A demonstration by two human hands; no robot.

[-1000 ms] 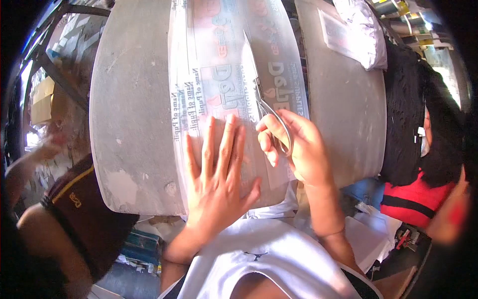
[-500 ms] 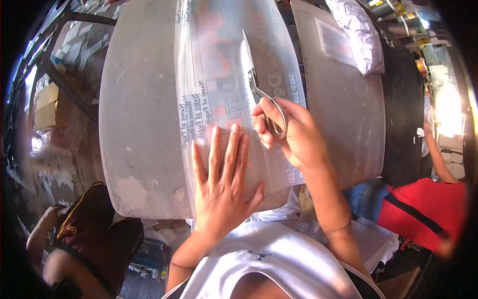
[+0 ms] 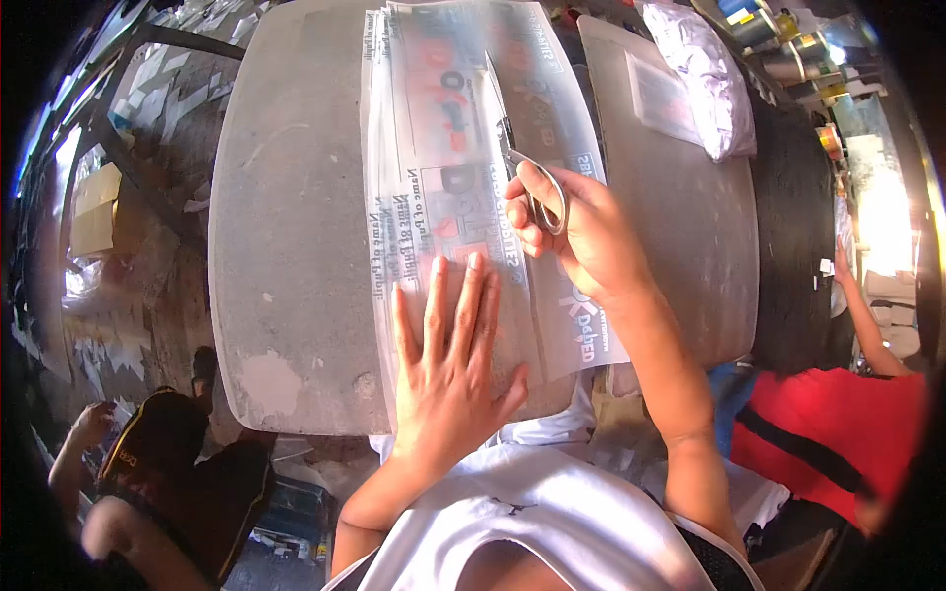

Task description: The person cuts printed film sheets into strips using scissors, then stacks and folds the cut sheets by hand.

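Several layers of clear plastic sheeting (image 3: 434, 128), printed with red and dark lettering, lie lengthwise on the grey tabletop (image 3: 296, 197). My left hand (image 3: 443, 364) rests flat on the near part of the sheeting, fingers stretched forward. A pair of metal scissors (image 3: 506, 138) is in my right hand (image 3: 589, 231), with thumb and fingers at the handle loops. The blades point away from me along the middle of the sheeting, overlapping it. Glare hides how the blade edges meet the plastic. Below the scissors, a lengthwise edge or gap runs through the layers.
A second grey tabletop (image 3: 680, 246) adjoins on the right, bearing a white plastic-wrapped bundle (image 3: 700, 79) and a flat clear packet (image 3: 658, 98). One person in red (image 3: 838, 433) is at the right, another in dark clothing (image 3: 168, 463) at the lower left. A cardboard box (image 3: 96, 209) stands left.
My right hand and the scissors have moved forward along the sheeting. The layers beside the blades have shifted, showing more lettering. My left hand stays flat on the plastic.
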